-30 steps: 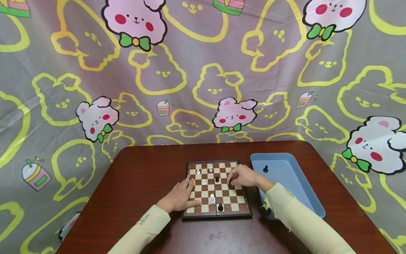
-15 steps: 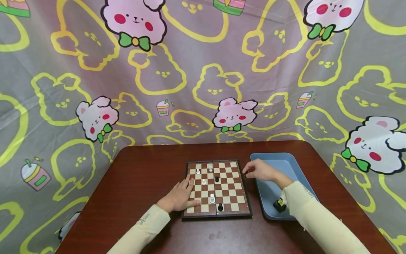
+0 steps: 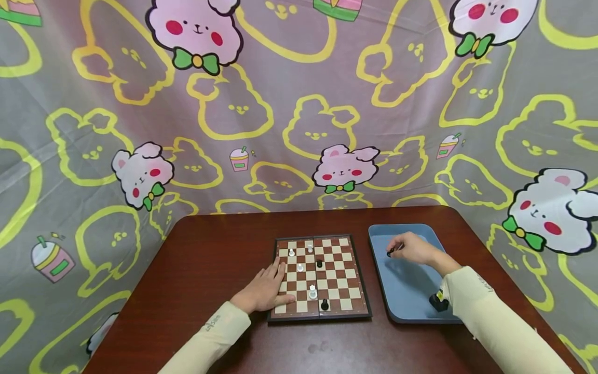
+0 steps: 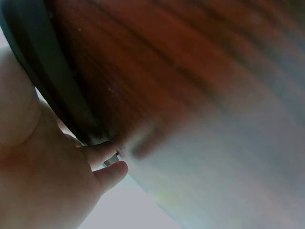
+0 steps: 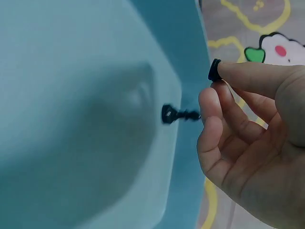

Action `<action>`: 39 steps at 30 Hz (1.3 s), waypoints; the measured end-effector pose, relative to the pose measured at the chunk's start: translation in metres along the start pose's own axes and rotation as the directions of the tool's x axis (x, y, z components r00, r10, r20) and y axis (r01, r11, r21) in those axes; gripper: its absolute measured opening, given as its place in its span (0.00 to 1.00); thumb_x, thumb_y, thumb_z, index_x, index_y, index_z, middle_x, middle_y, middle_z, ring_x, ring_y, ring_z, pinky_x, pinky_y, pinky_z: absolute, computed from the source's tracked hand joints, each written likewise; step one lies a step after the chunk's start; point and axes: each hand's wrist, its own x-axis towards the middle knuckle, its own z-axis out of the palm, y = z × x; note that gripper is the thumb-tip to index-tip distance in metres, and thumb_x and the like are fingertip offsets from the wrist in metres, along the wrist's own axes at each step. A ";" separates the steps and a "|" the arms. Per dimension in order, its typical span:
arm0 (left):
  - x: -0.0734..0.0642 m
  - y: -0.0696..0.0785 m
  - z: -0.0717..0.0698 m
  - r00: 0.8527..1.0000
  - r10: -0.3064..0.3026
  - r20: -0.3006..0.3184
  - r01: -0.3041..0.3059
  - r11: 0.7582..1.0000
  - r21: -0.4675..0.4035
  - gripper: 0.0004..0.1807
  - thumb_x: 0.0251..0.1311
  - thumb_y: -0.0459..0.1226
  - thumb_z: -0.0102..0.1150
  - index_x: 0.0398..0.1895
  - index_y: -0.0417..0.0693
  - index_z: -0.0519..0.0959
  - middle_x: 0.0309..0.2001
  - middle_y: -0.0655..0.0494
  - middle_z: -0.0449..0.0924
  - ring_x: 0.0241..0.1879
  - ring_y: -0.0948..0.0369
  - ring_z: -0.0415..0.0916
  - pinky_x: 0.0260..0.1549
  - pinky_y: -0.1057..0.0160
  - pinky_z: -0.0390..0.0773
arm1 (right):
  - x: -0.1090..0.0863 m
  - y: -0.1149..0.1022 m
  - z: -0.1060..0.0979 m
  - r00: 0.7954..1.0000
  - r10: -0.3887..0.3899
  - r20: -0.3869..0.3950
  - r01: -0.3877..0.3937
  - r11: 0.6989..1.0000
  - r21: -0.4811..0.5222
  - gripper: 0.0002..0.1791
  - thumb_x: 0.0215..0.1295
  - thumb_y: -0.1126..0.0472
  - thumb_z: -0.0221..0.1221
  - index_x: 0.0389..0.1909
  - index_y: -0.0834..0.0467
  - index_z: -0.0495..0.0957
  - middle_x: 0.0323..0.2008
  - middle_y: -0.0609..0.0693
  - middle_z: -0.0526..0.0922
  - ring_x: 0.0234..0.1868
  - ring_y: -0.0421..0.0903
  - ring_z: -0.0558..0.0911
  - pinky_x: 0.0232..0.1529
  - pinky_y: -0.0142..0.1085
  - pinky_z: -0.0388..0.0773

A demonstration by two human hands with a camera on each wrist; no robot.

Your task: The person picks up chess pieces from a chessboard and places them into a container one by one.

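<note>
My right hand (image 3: 413,248) is over the far left part of the blue tray (image 3: 408,304). In the right wrist view, its thumb and fingers pinch a black chess piece (image 5: 214,70), mostly hidden by the fingertips. Beyond the fingers, a second black chess piece (image 5: 169,114) stands in the tray. My left hand (image 3: 263,290) rests on the left edge of the chessboard (image 3: 343,275), fingers straight and thumb spread along the near squares. On the board stand several white pieces, among them a larger white one (image 3: 312,292), and two black pieces, one of them near the front edge (image 3: 324,305).
The tray lies to the right of the board on a dark reddish-brown table (image 3: 219,234), a narrow strip of tabletop between them. A patterned cloth (image 3: 261,114) hangs around the table's back and sides. A small black device (image 3: 439,300) sits at the right wrist.
The right hand has lifted the black chess piece off the right half of the board and carried it rightward over the tray. The left hand has stayed in place.
</note>
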 end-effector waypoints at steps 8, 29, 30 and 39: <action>0.001 -0.001 0.001 1.000 0.005 -0.010 -0.005 1.000 -0.013 0.56 0.58 0.69 0.41 0.73 0.35 0.46 0.73 0.37 0.38 0.71 0.47 0.44 0.63 0.45 0.54 | -0.008 0.019 -0.004 0.999 0.049 -0.008 -0.049 0.999 -0.021 0.06 0.59 0.69 0.61 0.37 0.65 0.81 0.32 0.50 0.80 0.32 0.46 0.79 0.32 0.40 0.74; 0.001 -0.001 0.000 1.000 0.002 -0.002 -0.002 1.000 0.009 0.55 0.58 0.69 0.40 0.74 0.36 0.46 0.73 0.37 0.37 0.71 0.47 0.43 0.63 0.45 0.53 | -0.004 0.018 -0.017 0.995 0.088 -0.043 -0.089 0.995 -0.038 0.08 0.62 0.66 0.59 0.40 0.66 0.80 0.33 0.52 0.81 0.33 0.45 0.78 0.34 0.41 0.75; 0.001 -0.001 0.000 1.000 0.002 -0.001 -0.002 1.000 0.013 0.55 0.58 0.69 0.40 0.74 0.36 0.46 0.73 0.37 0.37 0.71 0.48 0.43 0.63 0.45 0.53 | -0.004 0.017 -0.017 0.996 0.082 -0.044 -0.084 0.996 -0.042 0.09 0.62 0.66 0.59 0.40 0.66 0.80 0.33 0.51 0.81 0.33 0.45 0.78 0.34 0.41 0.75; 0.000 -0.001 -0.001 1.000 0.012 -0.010 -0.011 1.000 0.008 0.54 0.59 0.68 0.42 0.73 0.34 0.47 0.73 0.36 0.38 0.71 0.46 0.43 0.64 0.45 0.52 | 0.003 -0.006 -0.014 0.998 0.065 -0.026 -0.066 0.997 -0.048 0.09 0.63 0.63 0.59 0.41 0.64 0.80 0.33 0.49 0.82 0.34 0.45 0.79 0.34 0.41 0.75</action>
